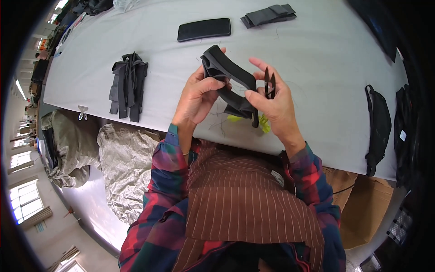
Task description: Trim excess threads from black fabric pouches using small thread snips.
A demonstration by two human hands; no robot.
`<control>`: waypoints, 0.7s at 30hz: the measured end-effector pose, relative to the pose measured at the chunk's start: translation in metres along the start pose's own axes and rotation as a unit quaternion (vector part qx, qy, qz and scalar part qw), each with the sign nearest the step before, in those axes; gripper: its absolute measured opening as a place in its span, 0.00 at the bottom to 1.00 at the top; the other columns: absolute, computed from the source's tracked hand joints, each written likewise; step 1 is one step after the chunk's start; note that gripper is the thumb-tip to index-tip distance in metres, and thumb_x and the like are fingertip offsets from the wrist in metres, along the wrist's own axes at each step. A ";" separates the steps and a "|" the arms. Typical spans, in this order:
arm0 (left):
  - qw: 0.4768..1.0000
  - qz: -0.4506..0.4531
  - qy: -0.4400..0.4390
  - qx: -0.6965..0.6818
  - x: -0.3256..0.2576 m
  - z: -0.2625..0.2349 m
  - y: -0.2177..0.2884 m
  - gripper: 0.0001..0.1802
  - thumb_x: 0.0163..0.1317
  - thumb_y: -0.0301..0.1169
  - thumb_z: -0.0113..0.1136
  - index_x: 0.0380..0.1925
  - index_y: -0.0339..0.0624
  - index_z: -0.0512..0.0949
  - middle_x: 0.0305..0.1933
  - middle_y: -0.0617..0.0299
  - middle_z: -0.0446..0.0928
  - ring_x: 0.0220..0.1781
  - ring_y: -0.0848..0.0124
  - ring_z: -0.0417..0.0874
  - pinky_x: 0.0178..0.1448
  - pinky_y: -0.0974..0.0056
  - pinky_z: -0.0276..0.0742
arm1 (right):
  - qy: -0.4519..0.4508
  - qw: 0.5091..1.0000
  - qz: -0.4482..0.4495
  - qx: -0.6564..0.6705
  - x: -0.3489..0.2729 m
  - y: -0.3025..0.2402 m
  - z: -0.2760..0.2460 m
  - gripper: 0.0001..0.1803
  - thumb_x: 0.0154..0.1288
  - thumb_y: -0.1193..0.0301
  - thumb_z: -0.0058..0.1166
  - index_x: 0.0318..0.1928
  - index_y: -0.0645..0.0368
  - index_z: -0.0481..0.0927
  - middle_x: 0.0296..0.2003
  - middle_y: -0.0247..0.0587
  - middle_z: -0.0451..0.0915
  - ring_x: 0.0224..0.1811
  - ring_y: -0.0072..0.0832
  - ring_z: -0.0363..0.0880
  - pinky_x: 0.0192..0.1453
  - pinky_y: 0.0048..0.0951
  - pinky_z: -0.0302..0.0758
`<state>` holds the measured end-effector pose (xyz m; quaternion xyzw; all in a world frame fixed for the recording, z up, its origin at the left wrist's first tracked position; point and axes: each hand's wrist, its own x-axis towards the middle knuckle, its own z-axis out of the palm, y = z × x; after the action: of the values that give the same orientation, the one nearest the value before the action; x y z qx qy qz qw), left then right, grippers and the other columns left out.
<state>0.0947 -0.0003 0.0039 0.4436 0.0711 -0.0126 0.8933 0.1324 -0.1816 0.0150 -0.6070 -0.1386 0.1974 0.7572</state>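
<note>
A dark grey fabric strip, curved into a loop, is stretched between both hands above the table's near edge. My left hand is closed on its left end, thumb pressed against the cloth. My right hand pinches the other end between thumb and finger. Black thread snips also sit in the right hand, blades pointing away from me and slightly apart. Under the hands, more dark cloth hangs or lies; I cannot tell which. A yellow-green scrap shows beside it, partly hidden.
Bundled dark strips lie left on the grey table; folded strips lie far off near a black phone. Loose threads are scattered about. Black cloth pieces lie right. A metal clip grips the edge. A cardboard box stands below.
</note>
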 end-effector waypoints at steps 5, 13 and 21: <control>0.993 -0.003 -0.010 0.117 -0.004 0.003 0.009 0.39 0.48 0.15 0.50 0.66 0.38 0.63 0.45 0.62 0.76 0.42 0.73 0.78 0.52 0.68 0.74 | 0.008 1.000 0.014 -0.005 0.000 0.001 -0.012 0.34 0.48 0.74 0.64 0.60 0.55 0.72 0.42 0.31 0.66 0.36 0.13 0.65 0.41 0.12 0.64; 0.991 0.026 0.024 0.128 -0.002 0.003 0.009 0.35 0.51 0.16 0.51 0.64 0.37 0.64 0.47 0.61 0.76 0.45 0.74 0.78 0.52 0.68 0.73 | -0.043 0.998 0.052 0.005 0.001 -0.001 -0.008 0.28 0.53 0.75 0.65 0.56 0.64 0.75 0.30 0.26 0.73 0.31 0.12 0.68 0.38 0.15 0.69; 0.976 0.079 0.154 0.135 -0.027 0.018 -0.016 0.26 0.63 0.24 0.53 0.59 0.27 0.57 0.49 0.46 0.73 0.47 0.63 0.79 0.54 0.61 0.75 | 0.081 0.989 -0.027 -0.117 -0.004 0.009 0.008 0.20 0.57 0.78 0.61 0.52 0.62 0.78 0.29 0.31 0.78 0.28 0.15 0.73 0.32 0.18 0.71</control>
<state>0.0684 -0.0250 0.0058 0.5607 0.1706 0.1171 0.8017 0.1239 -0.1755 0.0080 -0.7013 -0.1154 0.1095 0.6949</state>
